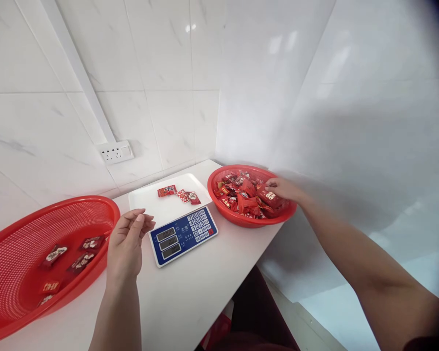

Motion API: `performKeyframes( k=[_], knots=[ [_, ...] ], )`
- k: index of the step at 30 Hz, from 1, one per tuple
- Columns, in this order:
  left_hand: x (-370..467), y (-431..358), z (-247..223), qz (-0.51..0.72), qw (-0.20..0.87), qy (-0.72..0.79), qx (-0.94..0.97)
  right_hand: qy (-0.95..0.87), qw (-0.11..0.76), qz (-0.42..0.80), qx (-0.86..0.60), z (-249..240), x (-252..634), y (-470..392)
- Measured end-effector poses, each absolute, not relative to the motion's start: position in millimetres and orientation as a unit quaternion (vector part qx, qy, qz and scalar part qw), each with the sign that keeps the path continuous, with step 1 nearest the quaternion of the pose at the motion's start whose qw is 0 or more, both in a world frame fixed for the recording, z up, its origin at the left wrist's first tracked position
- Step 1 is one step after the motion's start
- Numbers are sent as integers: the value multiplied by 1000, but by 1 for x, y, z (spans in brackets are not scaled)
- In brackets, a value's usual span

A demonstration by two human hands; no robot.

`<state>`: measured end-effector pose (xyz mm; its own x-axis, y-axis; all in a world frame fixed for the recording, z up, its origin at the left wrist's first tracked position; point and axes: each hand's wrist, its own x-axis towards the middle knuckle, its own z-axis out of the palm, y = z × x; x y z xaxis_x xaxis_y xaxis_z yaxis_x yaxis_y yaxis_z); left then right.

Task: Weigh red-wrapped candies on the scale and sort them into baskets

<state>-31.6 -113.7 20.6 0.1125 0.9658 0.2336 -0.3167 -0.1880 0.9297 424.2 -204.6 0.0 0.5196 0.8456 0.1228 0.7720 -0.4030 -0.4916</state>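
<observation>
At the right-hand basket (pixel 225 214), my right hand (pixel 283 189) has its thumb and fingers pinched on the edge of a dark red wrapped candy (pixel 269 197). That candy rests on a pile of red wrapped candies (pixel 241 195). My left hand (pixel 127 243) hovers over the table's left part, just left of a digital scale (pixel 185 236). Its fingers are partly stretched with the thumb near them, and nothing shows in them. On the scale's white pan (pixel 149 202) lie a few candies in red wrappers (pixel 183 196). The scale's display digits are hard to read.
A larger red mesh basket (pixel 106 209) stands at the left, with several wrapped candies (pixel 82 262) on its bottom. The white table (pixel 175 302) meets a tiled wall with a power socket (pixel 116 152). Another pale wall (pixel 336 161) rises close on the right.
</observation>
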Motion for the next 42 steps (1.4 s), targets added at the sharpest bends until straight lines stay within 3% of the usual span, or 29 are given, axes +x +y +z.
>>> performKeyframes(
  k=[7, 11, 21, 27, 32, 36, 42],
  knots=[
    [-31, -114, 19, 577, 554, 323, 506, -387, 492, 178, -759, 25, 399, -212],
    [-31, -114, 18, 580, 555, 323, 501, -403, 539, 147, -725, 36, 379, -204],
    [-33, -118, 15, 579, 570, 303, 498, -632, 446, -3, -634, 42, 234, -141],
    [-35, -122, 18, 587, 568, 293, 497, -752, 399, -15, -524, -2, 156, -105],
    [-37, -119, 17, 594, 559, 292, 499, -768, 392, 10, -505, -40, 153, -142],
    [-38, -111, 12, 586, 492, 348, 542, -714, 425, 88, -549, -60, 175, -187],
    [-44, -94, -7, 470, 274, 459, 703, -596, 421, 223, -646, -103, 206, -232]
  ],
)
